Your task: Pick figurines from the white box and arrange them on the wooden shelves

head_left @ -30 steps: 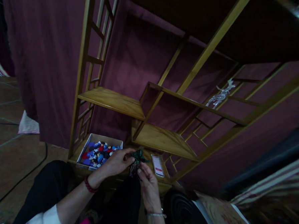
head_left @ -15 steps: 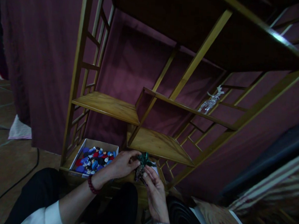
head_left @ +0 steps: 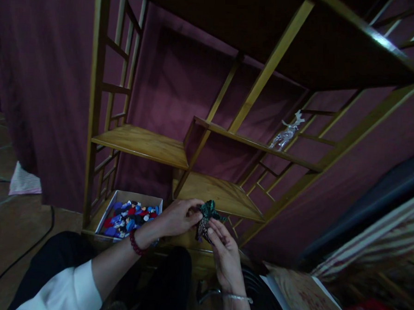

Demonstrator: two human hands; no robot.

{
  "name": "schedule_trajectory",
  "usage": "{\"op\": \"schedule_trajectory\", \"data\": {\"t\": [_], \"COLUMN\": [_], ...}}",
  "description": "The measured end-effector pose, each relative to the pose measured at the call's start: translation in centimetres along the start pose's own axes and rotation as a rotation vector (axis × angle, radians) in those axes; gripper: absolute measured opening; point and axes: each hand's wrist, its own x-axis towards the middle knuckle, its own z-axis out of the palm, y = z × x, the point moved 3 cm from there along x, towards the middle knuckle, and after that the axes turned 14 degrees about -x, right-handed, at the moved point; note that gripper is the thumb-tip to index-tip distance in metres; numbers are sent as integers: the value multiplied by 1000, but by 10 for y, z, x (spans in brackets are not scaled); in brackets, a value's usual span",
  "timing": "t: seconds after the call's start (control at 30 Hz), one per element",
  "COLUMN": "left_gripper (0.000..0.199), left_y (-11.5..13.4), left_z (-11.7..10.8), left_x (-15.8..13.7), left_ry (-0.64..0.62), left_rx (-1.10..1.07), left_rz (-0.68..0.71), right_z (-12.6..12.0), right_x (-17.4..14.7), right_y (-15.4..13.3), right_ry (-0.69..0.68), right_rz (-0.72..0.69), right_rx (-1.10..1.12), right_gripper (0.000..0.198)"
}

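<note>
Left hand (head_left: 178, 217) and right hand (head_left: 225, 249) pinch a shiny green-and-brown irregular object (head_left: 207, 210) in fingertip grip, right of a pale rectangular box (head_left: 140, 198).

A furnished room, home or shop unclear, with wooden display shelves (head_left: 141, 142), purple curtain (head_left: 56, 119) and tiled floor (head_left: 9, 228).

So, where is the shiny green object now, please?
In the head view's lower middle, the shiny green object is held between the left hand and right hand, right of the open box.
</note>
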Motion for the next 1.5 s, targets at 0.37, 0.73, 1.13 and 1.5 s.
{"op": "schedule_trajectory", "data": {"t": [0.37,0.73,1.13,1.5], "left_gripper": [39,39,36,35], "left_y": [17,27,33,48], "left_z": [4,9,13,12], "left_x": [20,40,63,72], "left_ry": [-60,-88,-63,-124], "left_rx": [-168,-323,-391,-325], "left_rz": [-13,-69,-84,-79], "right_z": [-10,-14,-19,-26], "right_x": [8,11,16,21], "right_y": [-26,-55,-72,-87], "right_ry": [39,64,58,73], "right_rz": [-53,-80,-74,-128], "right_rx": [25,44,59,-16], "right_gripper": [41,39,36,40]}}
